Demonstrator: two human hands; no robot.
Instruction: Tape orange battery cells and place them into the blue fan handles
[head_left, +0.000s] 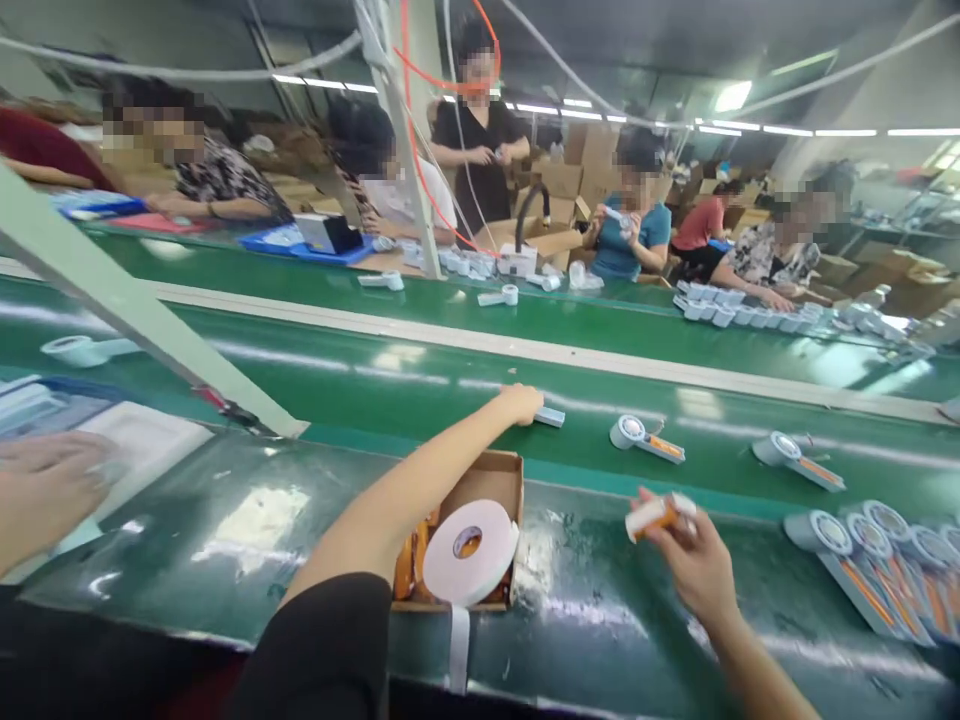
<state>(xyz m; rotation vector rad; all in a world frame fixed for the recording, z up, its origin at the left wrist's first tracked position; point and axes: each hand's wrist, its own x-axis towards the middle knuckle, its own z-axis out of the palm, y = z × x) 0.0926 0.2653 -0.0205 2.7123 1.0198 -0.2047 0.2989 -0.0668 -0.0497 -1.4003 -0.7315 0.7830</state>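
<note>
My left hand (521,404) reaches over the green belt, its fingers wrapped round the rounded end of a device whose grey-blue handle (551,416) sticks out to the right. Above the near table, my right hand (694,560) grips a small orange and white piece (657,516) between thumb and fingers. Below my left forearm stands an open cardboard box (502,475) with orange pieces inside. A white tape roll (442,568) lies on top of the box, its loose end hanging over the table edge.
Two devices with orange strips (646,438) (799,460) lie on the belt (712,440). Several more are piled at the right (862,570). A slanted metal post (187,330) stands at left, near another person's hand (52,490). Several people work across the belts.
</note>
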